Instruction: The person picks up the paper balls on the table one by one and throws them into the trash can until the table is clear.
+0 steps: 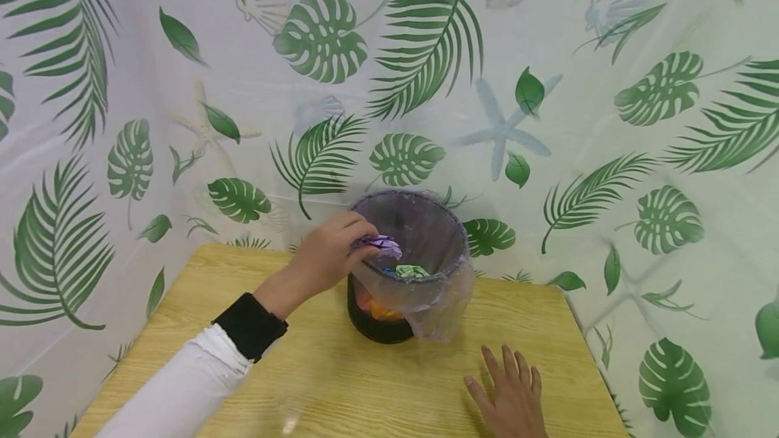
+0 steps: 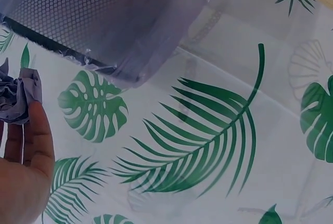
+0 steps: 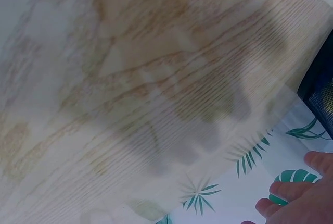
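Observation:
My left hand (image 1: 331, 249) pinches a crumpled piece of purple paper (image 1: 382, 245) over the left part of the bin's rim. In the left wrist view the same crumpled purple paper (image 2: 21, 96) sits between thumb and fingers, beside the bin's mesh wall (image 2: 99, 15). The round dark mesh bin (image 1: 380, 333) stands on the table, lined with a clear plastic bag (image 1: 447, 306) folded over its rim. Inside lie a crumpled green paper (image 1: 411, 271) and a bit of blue; orange and red show through the side. My right hand (image 1: 511, 394) hovers low at the table's front right, fingers spread, holding nothing.
A wood-grain table (image 1: 292, 370) carries the bin near its back edge. Behind and on both sides hangs a white curtain (image 1: 420, 93) printed with green leaves, shells and starfish, close to the bin.

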`<move>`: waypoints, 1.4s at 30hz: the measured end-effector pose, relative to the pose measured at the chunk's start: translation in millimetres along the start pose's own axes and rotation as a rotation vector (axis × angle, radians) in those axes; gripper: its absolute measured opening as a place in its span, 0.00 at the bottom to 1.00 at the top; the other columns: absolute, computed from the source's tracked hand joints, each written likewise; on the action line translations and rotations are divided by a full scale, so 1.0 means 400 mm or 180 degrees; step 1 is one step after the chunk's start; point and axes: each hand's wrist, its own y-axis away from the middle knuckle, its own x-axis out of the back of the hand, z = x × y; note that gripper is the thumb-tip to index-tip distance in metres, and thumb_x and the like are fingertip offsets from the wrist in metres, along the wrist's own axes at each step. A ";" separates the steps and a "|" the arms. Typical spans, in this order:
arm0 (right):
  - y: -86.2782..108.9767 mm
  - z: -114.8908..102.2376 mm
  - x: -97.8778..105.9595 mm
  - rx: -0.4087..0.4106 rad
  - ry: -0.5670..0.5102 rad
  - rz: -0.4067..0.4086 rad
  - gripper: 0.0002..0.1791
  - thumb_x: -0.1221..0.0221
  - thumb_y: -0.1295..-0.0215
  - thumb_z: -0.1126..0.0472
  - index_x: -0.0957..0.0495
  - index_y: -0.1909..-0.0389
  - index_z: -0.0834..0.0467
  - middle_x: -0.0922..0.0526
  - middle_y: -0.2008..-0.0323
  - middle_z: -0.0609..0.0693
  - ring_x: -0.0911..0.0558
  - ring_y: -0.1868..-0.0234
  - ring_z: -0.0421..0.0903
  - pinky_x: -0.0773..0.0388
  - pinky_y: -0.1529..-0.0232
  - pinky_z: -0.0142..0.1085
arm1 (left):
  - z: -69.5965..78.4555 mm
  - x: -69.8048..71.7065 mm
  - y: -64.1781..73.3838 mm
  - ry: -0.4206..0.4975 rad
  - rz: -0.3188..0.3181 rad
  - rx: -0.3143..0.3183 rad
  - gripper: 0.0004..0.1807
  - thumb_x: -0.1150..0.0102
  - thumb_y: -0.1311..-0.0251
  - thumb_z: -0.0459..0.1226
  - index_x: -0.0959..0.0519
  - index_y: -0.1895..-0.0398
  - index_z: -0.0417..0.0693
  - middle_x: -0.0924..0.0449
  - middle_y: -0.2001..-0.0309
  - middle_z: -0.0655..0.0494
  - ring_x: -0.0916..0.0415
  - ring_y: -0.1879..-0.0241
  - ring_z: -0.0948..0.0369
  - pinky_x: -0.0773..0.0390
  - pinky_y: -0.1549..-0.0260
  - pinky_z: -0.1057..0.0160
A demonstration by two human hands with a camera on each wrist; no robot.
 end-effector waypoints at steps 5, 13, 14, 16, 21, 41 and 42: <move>-0.002 -0.004 0.001 0.0000 -0.0009 -0.0015 0.41 0.59 0.35 0.27 0.37 0.31 0.51 0.42 0.33 0.66 0.47 0.35 0.69 0.58 0.41 0.71 | -0.001 -0.034 -0.018 -0.0171 -0.0064 -0.0014 0.12 0.33 0.44 0.43 0.21 0.62 0.48 0.25 0.62 0.58 0.29 0.60 0.63 0.22 0.62 0.66; -0.002 -0.002 -0.006 0.0002 -0.0021 -0.0020 0.41 0.59 0.35 0.27 0.38 0.30 0.50 0.43 0.32 0.66 0.48 0.34 0.69 0.58 0.40 0.71 | -0.010 -0.081 -0.027 -0.0332 -0.0349 0.0050 0.12 0.34 0.43 0.43 0.21 0.60 0.48 0.25 0.61 0.56 0.29 0.59 0.61 0.23 0.63 0.65; -0.002 -0.002 -0.006 0.0005 -0.0022 -0.0016 0.41 0.59 0.35 0.27 0.38 0.30 0.50 0.43 0.32 0.66 0.48 0.34 0.69 0.58 0.40 0.71 | -0.012 -0.085 -0.026 -0.0345 -0.0374 0.0065 0.12 0.34 0.43 0.43 0.20 0.60 0.48 0.25 0.61 0.56 0.29 0.60 0.61 0.23 0.64 0.65; -0.003 -0.004 -0.006 0.0006 -0.0024 -0.0013 0.41 0.58 0.35 0.27 0.38 0.31 0.50 0.42 0.32 0.66 0.48 0.34 0.69 0.58 0.40 0.71 | -0.017 -0.092 -0.025 -0.0339 -0.0447 0.0102 0.11 0.34 0.43 0.43 0.21 0.60 0.48 0.25 0.61 0.56 0.30 0.60 0.61 0.23 0.64 0.65; -0.004 -0.007 -0.005 0.0013 -0.0019 -0.0009 0.41 0.58 0.35 0.27 0.37 0.31 0.51 0.42 0.33 0.66 0.47 0.34 0.69 0.58 0.40 0.71 | -0.025 -0.103 -0.022 -0.0272 -0.0774 0.0354 0.14 0.35 0.42 0.43 0.20 0.56 0.50 0.23 0.57 0.57 0.29 0.56 0.62 0.23 0.58 0.64; -0.004 -0.009 -0.010 -0.0013 0.0000 -0.0050 0.39 0.55 0.34 0.30 0.38 0.31 0.52 0.42 0.33 0.66 0.48 0.34 0.69 0.59 0.40 0.71 | -0.028 -0.078 0.068 -0.0423 -0.0114 0.0199 0.17 0.39 0.39 0.46 0.21 0.53 0.44 0.22 0.52 0.49 0.28 0.48 0.56 0.27 0.46 0.59; -0.004 -0.009 -0.010 -0.0008 0.0008 -0.0047 0.39 0.55 0.34 0.30 0.38 0.31 0.52 0.41 0.33 0.66 0.48 0.34 0.69 0.59 0.40 0.71 | -0.028 -0.074 0.078 -0.0436 -0.0075 0.0239 0.17 0.39 0.39 0.46 0.21 0.53 0.44 0.23 0.52 0.49 0.28 0.48 0.55 0.27 0.46 0.58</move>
